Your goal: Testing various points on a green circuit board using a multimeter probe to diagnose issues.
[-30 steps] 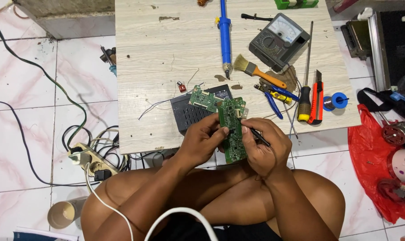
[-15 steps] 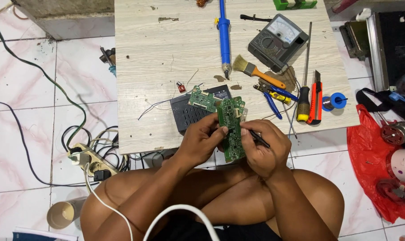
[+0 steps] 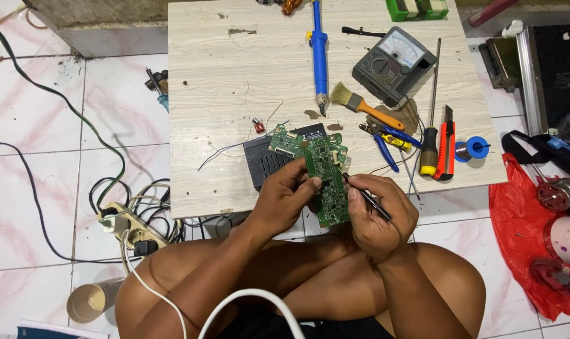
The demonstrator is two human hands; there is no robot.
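We clench our left hand (image 3: 285,198) on the board (image 3: 325,179), tilting it up for access, while our right hand (image 3: 379,213) fingers pinch a probe (image 3: 365,196) against it.

Low wooden table (image 3: 234,75), multimeter (image 3: 395,64), brush (image 3: 363,105), screwdriver (image 3: 430,141)

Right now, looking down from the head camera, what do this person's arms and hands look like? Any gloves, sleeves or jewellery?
Both are bare. The left hand and right hand wear no gloves, and no ring shows on the visible fingers. Neither forearm has a sleeve, and no watch or bracelet shows at either wrist. The fingernails look short. A white cable curves across the view below the arms, nearer the camera.
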